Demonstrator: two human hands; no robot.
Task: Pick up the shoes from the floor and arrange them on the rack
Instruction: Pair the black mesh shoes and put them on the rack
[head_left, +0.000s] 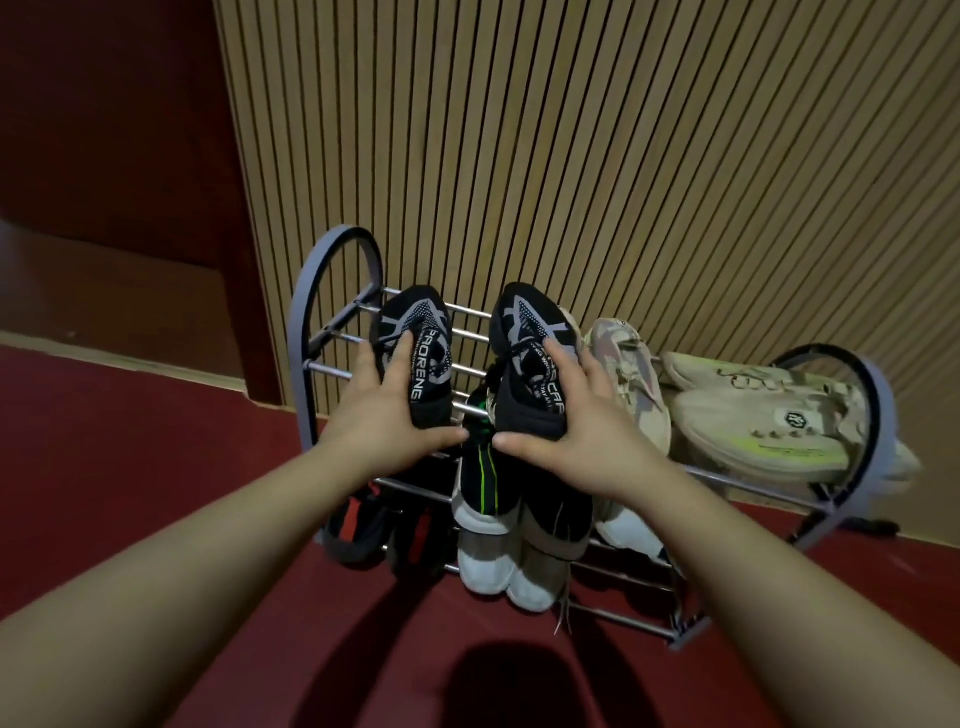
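Hard to read first: the lower tier's left end is dim. There are dark red-and-black shoes (358, 525) there, prob. 2, but I can't count them for sure. A white toe (628, 532) pokes out below the right wrist; the rest of that shoe is hidden by the arm. Heels of both held shoes are covered by the palms. A sliver of beige shows behind the R black shoe, can't tell if it's another shoe. The far end of the cream pr is cut by the rack's right arch.

The rack (306, 332) is grey metal w/ 2 tiers of rails and arched ends. It stands on a red floor (156, 467) against a slatted wood wall (571, 156). Top tier holds 1 pink-beige shoe (628, 374) around the middle, then 2 cream shoes (753, 421) w/ a neon-yellow stripe at the right end. Lower tier holds 2 green-line shoes (483, 483), black w/ white soles, sticking out toward the floor.

L hand (379, 410) grips the L black shoe (421, 332), fingers curled into the opening and thumb spread under the heel. R hand (571, 415) does the same on the R black shoe (524, 322). Both are black w/ a grey pattern, toes toward the wall. They're held over the left part of the top tier, side by side w/ a gap between. Can't tell if the soles touch the rails.
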